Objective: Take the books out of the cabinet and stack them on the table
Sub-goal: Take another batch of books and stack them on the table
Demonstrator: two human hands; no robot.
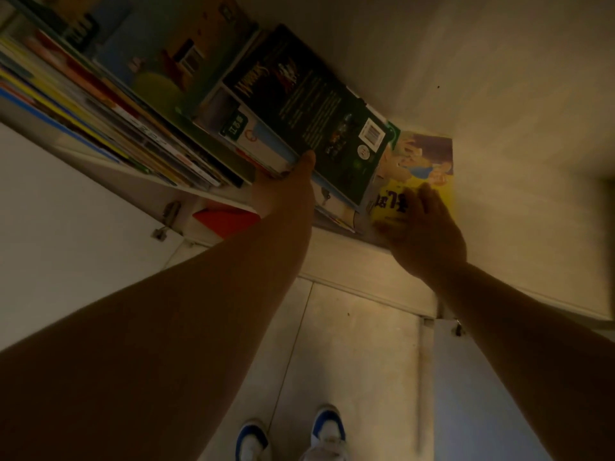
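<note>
- Cabinet shelf (336, 251): pale board with a light front edge.
- Dark paperback (312, 108): flat on top of a small pile on the shelf, barcode face up.
- Yellow picture book (422, 161): flat on the shelf, just right of the dark paperback.
- Row of thin books (109, 104): left of the dark paperback, leaning.

Both forearms are bare right up to the frame's edge, with no sleeve, watch or band showing on either. The left hand (283, 191) and the right hand (422, 227) carry no rings or gloves that the dim light lets me see. Down below, two trainers: the left shoe (252, 440) and the right shoe (327, 434), white with blue panels around the collar.
</note>
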